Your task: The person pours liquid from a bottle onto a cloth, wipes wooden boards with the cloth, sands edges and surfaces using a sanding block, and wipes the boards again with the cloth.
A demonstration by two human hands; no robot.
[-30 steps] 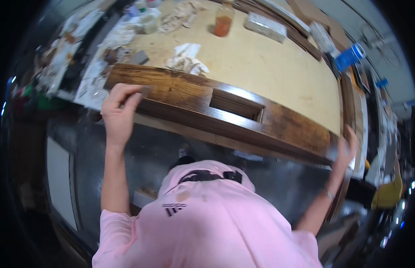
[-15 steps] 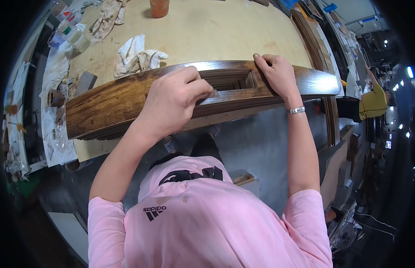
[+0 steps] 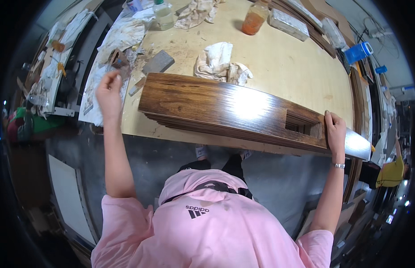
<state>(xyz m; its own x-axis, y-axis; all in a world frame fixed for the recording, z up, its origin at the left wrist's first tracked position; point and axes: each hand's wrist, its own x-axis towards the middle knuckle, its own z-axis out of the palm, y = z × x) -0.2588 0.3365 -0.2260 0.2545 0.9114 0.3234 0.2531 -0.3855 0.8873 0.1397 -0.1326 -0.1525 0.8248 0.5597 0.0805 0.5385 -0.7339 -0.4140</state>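
A person in a pink shirt [image 3: 203, 232] leans over a pale worktop [image 3: 283, 67]. The right hand [image 3: 336, 131] clamps its grip on the right end of a long dark stained wood panel [image 3: 225, 109] lying along the worktop's near edge. The left hand [image 3: 110, 94], fingers loosely apart, hovers over stained paper [image 3: 93, 96] at the left. Farther off lie a crumpled white rag [image 3: 218, 62] and an orange jar [image 3: 254, 18].
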